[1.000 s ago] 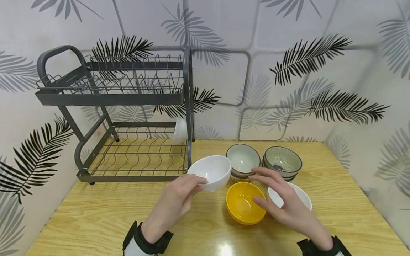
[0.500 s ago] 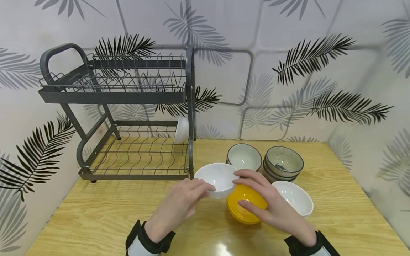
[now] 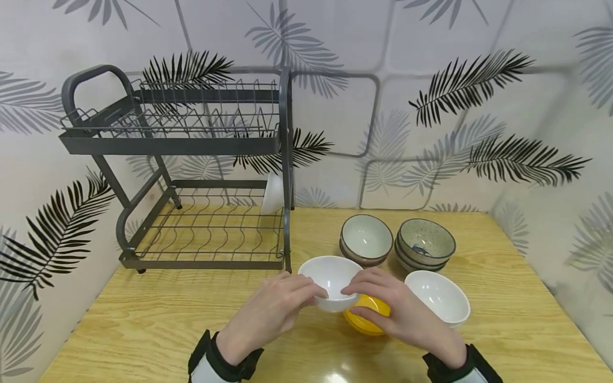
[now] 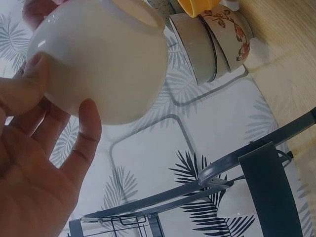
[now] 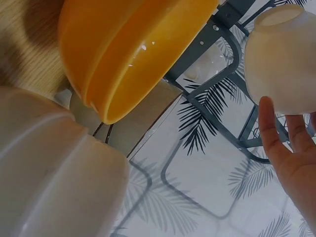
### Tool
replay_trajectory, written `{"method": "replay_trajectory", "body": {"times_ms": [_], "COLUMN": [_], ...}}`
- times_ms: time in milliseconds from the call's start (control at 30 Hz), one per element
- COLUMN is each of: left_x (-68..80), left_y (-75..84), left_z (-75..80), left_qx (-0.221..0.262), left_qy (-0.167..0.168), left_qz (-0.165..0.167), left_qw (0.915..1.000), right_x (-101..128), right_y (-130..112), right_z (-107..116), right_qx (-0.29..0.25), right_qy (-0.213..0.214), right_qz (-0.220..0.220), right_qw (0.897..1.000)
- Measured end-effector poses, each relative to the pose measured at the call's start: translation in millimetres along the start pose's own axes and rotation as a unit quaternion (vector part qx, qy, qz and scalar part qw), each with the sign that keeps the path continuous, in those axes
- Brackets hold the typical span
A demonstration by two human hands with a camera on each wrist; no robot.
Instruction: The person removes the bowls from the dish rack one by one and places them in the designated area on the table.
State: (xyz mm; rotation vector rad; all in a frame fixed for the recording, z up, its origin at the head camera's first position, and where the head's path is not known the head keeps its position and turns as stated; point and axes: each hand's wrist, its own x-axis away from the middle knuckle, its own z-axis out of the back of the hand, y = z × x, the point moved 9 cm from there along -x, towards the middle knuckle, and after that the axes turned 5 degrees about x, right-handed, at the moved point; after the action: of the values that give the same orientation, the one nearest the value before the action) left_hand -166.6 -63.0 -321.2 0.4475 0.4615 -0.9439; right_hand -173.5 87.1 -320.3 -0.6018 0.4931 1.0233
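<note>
Both hands hold one white bowl just above the wooden table. My left hand grips its left side, fingers curled under the wall and thumb on the rim. In the left wrist view the white bowl rests against my fingers. My right hand pinches the bowl's right rim between thumb and fingers. A yellow bowl sits on the table right under the right hand, seen from below in the right wrist view as the yellow bowl.
A second white bowl stands right of the yellow one. Behind are two stacks of speckled bowls. A grey two-tier dish rack fills the back left, with a white dish upright in its lower tier.
The left hand has carried the white bowl right and nearer, over the yellow bowl. The right hand has moved left from the yellow bowl and taken the white bowl's rim.
</note>
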Motion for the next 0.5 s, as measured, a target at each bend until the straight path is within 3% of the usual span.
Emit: {"method": "replay_trajectory", "body": {"times_ms": [267,500], "left_x": [-0.4,-1.2], "left_y": [2.8,4.5], "left_z": [-5.9,-3.6], "left_qx": [0.017,0.043], "left_qy": [-0.022,0.014], "left_qz": [-0.019,-0.039], "left_qw": [0.9994,0.9982], "right_x": [4.0,9.6], "right_y": [-1.6,-1.4], "right_z": [0.5,6.3], "right_qx": [0.001,0.007], "right_qy": [-0.003,0.017], "right_qz": [0.018,0.031], "right_qw": [1.0,0.999]}}
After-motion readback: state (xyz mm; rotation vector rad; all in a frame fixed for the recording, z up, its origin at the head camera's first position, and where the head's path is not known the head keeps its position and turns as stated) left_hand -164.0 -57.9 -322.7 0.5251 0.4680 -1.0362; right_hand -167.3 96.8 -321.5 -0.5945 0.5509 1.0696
